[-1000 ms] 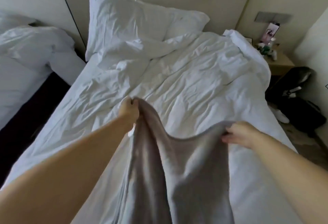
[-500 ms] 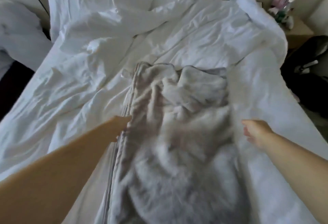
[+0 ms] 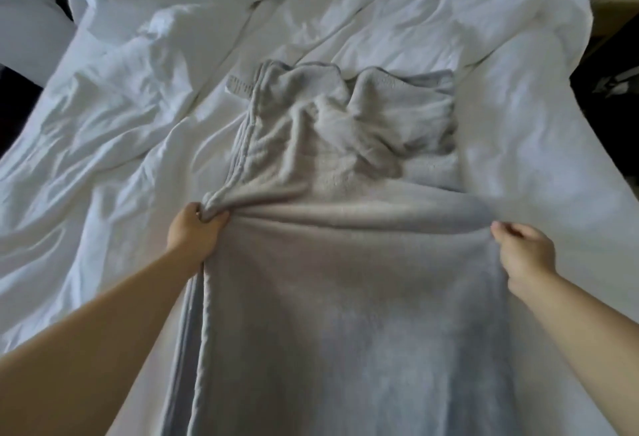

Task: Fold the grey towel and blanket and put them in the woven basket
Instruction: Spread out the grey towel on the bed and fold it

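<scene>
A grey fleece blanket lies lengthwise on the white bed, its far end bunched and rumpled. My left hand grips a gathered fold at the blanket's left edge. My right hand holds the right edge at the same height, fingers curled on the cloth. A raised ridge of fabric runs between both hands. The woven basket and the towel are out of view.
Rumpled white bedding covers the bed all around the blanket. A white pillow shows at the far left. Dark floor and a dark object lie off the right side of the bed.
The blanket was held up, then dropped onto the bed. Both hands have since taken hold of its side edges midway along, and the view has tilted down and closer.
</scene>
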{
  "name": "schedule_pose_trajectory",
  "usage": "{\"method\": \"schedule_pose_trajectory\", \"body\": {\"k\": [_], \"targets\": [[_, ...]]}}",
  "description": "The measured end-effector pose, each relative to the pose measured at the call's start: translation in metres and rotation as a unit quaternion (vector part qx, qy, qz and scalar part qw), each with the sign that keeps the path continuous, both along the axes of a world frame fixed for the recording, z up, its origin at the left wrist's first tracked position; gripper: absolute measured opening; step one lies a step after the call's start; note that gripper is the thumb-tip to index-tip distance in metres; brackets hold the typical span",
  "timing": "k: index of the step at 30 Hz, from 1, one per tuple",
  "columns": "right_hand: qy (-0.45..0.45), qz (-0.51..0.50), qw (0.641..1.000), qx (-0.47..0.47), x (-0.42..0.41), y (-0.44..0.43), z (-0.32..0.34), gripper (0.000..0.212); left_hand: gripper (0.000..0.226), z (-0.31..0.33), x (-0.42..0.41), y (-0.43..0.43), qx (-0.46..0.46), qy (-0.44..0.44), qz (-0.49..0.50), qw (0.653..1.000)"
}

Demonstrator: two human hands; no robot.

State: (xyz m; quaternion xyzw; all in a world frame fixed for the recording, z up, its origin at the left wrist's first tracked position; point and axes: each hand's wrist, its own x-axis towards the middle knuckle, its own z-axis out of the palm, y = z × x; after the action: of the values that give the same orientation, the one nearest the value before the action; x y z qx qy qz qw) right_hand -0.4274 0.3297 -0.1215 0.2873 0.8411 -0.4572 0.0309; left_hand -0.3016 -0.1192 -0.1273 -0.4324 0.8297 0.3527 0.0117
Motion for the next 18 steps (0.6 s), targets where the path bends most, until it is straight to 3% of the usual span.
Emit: {"method": "schedule_pose_trajectory", "body": {"k": [2, 5, 11, 18], "targets": [[-0.067, 0.009, 0.991, -0.12, 0.019, -0.002, 0.001, 0.024, 0.05, 0.0, 0.014, -0.002, 0.058, -0.01, 0.01, 0.998], [-0.176, 0.026, 0.964, -0.196, 0.067, 0.002, 0.001, 0.028, 0.055, -0.004, 0.059, 0.011, 0.152, -0.084, 0.019, 0.985], [-0.285, -0.009, 0.928, -0.242, 0.209, 0.024, -0.012, 0.037, 0.056, 0.0, 0.183, 0.054, 0.158, -0.179, 0.023, 0.971], [-0.36, -0.021, 0.903, -0.233, 0.341, 0.049, -0.013, 0.042, 0.035, 0.01, 0.322, 0.094, 0.24, -0.244, -0.008, 0.94]]}}
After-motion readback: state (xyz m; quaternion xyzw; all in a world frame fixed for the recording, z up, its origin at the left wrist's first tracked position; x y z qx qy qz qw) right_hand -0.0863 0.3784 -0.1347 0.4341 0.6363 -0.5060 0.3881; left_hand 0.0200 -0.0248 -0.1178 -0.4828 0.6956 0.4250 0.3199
